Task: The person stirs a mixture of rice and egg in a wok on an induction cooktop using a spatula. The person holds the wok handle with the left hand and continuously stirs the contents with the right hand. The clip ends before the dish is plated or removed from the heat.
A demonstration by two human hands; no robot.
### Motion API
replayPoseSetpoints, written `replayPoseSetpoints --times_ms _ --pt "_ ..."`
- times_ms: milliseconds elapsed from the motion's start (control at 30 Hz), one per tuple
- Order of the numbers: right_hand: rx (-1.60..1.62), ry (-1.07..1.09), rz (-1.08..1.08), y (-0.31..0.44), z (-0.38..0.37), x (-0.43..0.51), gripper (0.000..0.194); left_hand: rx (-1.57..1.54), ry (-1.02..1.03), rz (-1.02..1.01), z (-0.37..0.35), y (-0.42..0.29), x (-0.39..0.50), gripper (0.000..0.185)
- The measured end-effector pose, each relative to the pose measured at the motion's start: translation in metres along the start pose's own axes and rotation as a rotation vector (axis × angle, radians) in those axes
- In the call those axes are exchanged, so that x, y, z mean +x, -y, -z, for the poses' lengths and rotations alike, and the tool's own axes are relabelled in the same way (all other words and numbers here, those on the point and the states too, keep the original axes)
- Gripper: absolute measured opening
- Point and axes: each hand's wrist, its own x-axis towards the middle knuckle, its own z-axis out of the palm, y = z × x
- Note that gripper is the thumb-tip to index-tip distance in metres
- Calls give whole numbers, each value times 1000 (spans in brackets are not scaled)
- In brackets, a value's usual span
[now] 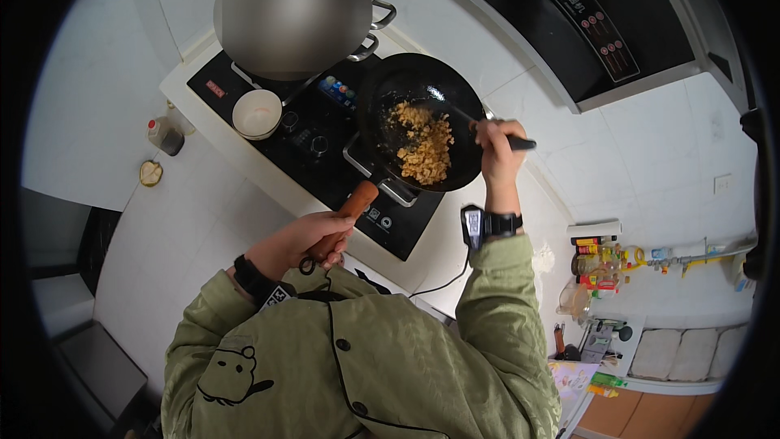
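A black wok (381, 82) rests over the right burner of a black glass gas cooktop (396, 238). Its brown wooden handle (359, 200) is wrapped by my left hand (326, 235). Yellow-brown crumbled food, perhaps scrambled egg or fried rice, (425, 155) lies in the wok's middle and near side. My right hand (501, 146), above the wok's right rim, grips the black handle of a cooking utensil (522, 144). The shaft slants down to the food; its head is blurred, so I cannot tell its exact shape.
A large steel pot (292, 18) covers the left burner. Beside it stands a white bowl (257, 114). A range hood (585, 18) overhangs the back right. Several bottles (588, 263) line the right counter. Farther left are a jug of dark liquid (166, 136) and a yellowish peel-like piece (150, 173).
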Motion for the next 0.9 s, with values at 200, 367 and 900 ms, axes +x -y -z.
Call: replayPoseSetpoints --times_ms 200,367,900 --pt "76 -51 -35 48 20 -22 22 14 -17 15 0 -1 1 27" --pt "159 -223 65 62 17 5 24 35 -13 15 -2 -3 0 26" --pt "154 -339 -141 36 -23 47 23 55 2 -7 -6 -6 -4 27"
